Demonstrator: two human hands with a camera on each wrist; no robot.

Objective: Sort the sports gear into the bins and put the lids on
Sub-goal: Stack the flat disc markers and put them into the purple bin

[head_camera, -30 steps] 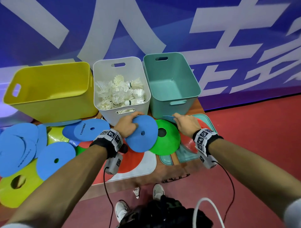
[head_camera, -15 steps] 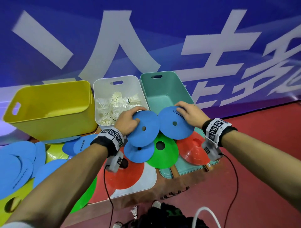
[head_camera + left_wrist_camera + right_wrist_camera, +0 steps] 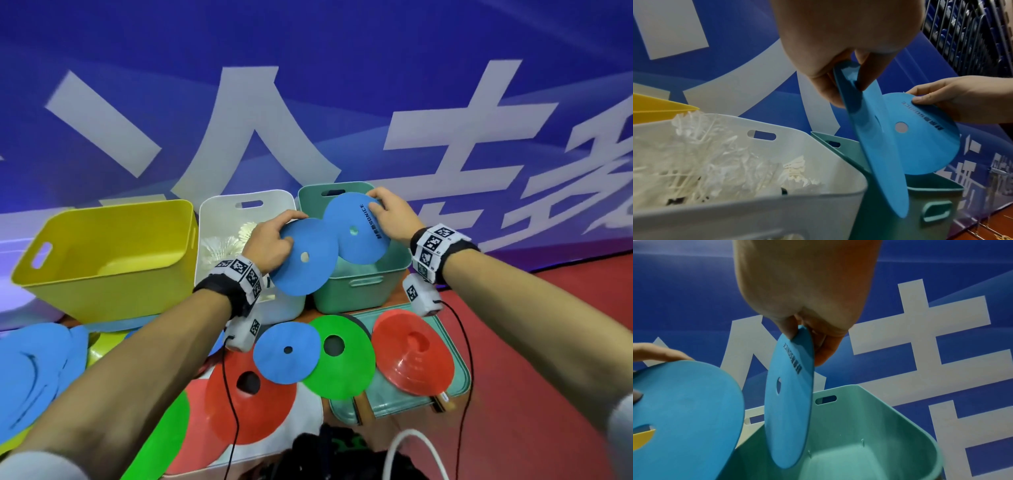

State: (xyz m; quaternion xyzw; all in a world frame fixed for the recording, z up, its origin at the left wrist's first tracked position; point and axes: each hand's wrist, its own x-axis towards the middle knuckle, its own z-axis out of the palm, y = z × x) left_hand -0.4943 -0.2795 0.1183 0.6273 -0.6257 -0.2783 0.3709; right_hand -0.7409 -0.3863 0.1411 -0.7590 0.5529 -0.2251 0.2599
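Note:
My left hand point(image 3: 270, 240) pinches the rim of a flat blue disc point(image 3: 305, 260) point(image 3: 871, 139) over the gap between the white bin point(image 3: 246, 205) and the teal bin point(image 3: 363, 284). Above the teal bin's opening, my right hand point(image 3: 390, 212) pinches a second blue disc point(image 3: 356, 229) point(image 3: 789, 395) printed with black lettering. The two discs overlap at their edges. The teal bin point(image 3: 869, 434) looks empty inside. White shuttlecocks point(image 3: 715, 162) fill the white bin point(image 3: 818, 155). A yellow bin point(image 3: 102, 260) stands empty at the left.
On the low platform in front lie a blue disc point(image 3: 287, 353), a green cone point(image 3: 342, 363), red cones point(image 3: 414, 353) point(image 3: 250, 390) and a teal lid point(image 3: 459, 380). More blue discs point(image 3: 30, 373) pile at the left. A blue banner wall stands behind the bins.
Both hands have lifted their blue discs up from the platform and carried them back, over the teal bin. The view has tilted upward.

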